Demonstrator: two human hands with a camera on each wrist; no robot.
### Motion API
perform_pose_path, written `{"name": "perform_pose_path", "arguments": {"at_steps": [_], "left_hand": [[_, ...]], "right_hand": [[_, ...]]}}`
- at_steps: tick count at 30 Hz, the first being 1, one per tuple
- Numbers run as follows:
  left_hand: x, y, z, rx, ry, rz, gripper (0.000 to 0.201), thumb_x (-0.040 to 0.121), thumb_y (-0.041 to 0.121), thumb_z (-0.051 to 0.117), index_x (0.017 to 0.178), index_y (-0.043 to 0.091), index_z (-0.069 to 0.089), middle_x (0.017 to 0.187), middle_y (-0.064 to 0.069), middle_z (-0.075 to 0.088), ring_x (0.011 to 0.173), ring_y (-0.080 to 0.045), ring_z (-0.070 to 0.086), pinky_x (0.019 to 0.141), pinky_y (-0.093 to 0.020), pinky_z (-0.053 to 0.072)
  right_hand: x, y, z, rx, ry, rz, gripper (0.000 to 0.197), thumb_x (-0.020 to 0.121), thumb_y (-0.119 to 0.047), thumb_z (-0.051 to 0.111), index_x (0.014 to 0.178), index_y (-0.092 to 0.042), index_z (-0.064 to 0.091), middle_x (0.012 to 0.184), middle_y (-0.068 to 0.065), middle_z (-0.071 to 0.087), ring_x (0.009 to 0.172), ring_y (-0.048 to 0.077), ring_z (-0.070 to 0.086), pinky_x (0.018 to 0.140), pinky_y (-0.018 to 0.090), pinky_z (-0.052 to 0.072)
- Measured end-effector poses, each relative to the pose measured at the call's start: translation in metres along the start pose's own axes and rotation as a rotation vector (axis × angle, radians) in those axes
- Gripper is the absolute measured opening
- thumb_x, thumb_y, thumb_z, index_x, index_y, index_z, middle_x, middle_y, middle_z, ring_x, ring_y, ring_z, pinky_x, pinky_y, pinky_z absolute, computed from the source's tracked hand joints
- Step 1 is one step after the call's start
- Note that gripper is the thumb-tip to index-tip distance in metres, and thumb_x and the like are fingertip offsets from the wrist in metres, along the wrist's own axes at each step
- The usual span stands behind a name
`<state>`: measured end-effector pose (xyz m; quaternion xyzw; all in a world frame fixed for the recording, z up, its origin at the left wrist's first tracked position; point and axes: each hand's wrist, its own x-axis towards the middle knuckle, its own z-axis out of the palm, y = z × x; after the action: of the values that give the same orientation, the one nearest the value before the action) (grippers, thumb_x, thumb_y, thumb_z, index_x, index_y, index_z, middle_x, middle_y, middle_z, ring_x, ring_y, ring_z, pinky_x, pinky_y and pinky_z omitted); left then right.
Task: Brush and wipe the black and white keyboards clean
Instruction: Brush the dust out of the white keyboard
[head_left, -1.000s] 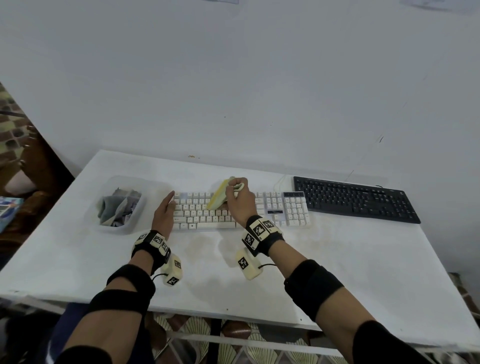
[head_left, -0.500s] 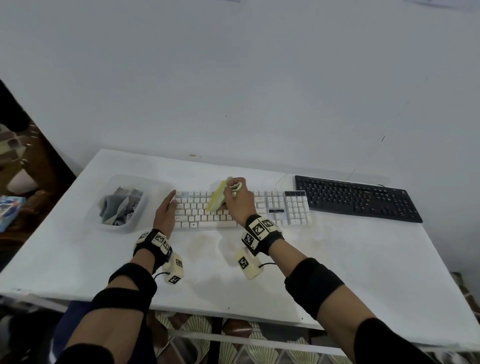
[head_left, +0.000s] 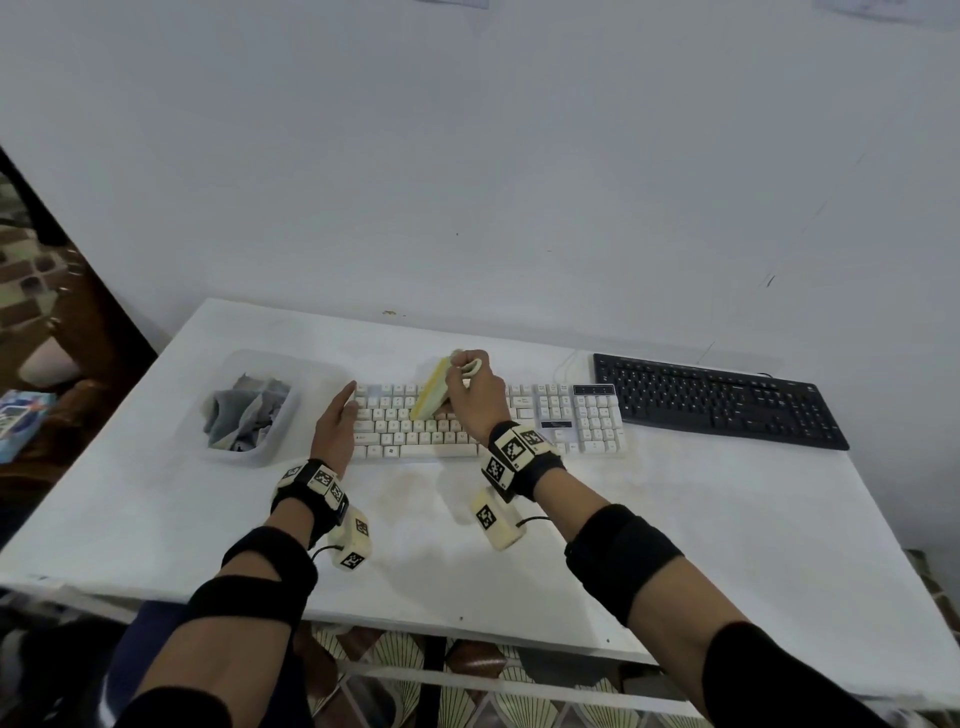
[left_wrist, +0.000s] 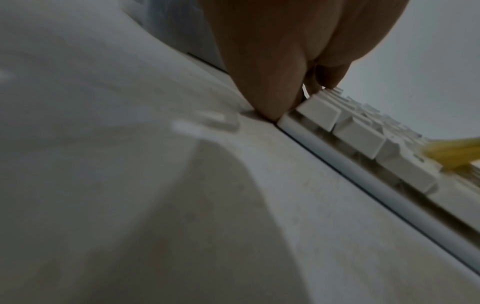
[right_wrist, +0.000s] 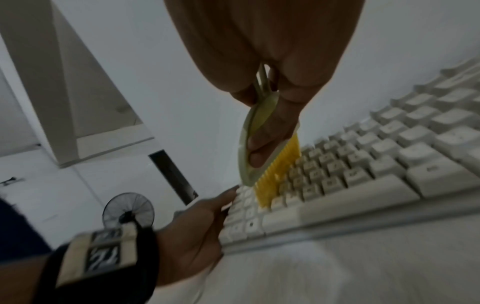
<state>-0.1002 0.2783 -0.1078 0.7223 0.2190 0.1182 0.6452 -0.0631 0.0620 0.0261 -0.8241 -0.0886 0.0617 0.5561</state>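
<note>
On the white table (head_left: 675, 545), the right hand (head_left: 475, 397) grips a brush (head_left: 430, 396) bristles-down on the white keyboard (head_left: 582, 421), while the left hand (head_left: 335, 428), fingers straight, braces its left end.

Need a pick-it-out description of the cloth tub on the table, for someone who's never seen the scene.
Start at the white table and find the white keyboard near its middle. Just past that keyboard's left end, beyond the left hand resting there, sits a clear plastic tub. It is the only container on the table, and it holds crumpled grey cloths.
</note>
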Motion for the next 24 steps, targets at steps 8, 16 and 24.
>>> {"name": "perform_pose_path", "arguments": {"at_steps": [8,16,24], "left_hand": [[0.001,-0.002,-0.001,-0.009,-0.007,-0.001,0.040,0.110,0.020,0.044,0.148,0.024,0.054,0.153,-0.003,0.052,0.140,-0.022,0.049,0.120,-0.046,0.037],[-0.004,0.005,0.001,-0.021,-0.004,-0.004,0.040,0.111,0.017,0.043,0.150,0.019,0.052,0.155,-0.005,0.049,0.143,-0.020,0.046,0.121,-0.036,0.035],[-0.001,0.000,0.000,-0.053,-0.013,-0.022,0.040,0.110,0.019,0.044,0.149,0.023,0.053,0.154,-0.004,0.051,0.141,-0.021,0.049,0.120,-0.043,0.037]], "right_hand": [[-0.009,0.009,0.011,-0.055,-0.150,0.016,0.008,0.100,-0.021,0.054,0.105,-0.017,0.050,0.100,0.015,0.068,0.080,0.034,0.072,0.069,0.045,0.062],[-0.010,0.003,0.022,-0.067,-0.102,-0.020,0.011,0.104,-0.019,0.049,0.112,-0.012,0.046,0.096,0.007,0.064,0.075,0.025,0.070,0.064,0.037,0.062],[-0.004,-0.013,0.014,-0.105,-0.149,-0.030,0.010,0.101,-0.019,0.052,0.108,-0.011,0.051,0.094,0.011,0.068,0.069,0.031,0.073,0.065,0.049,0.061]]}}
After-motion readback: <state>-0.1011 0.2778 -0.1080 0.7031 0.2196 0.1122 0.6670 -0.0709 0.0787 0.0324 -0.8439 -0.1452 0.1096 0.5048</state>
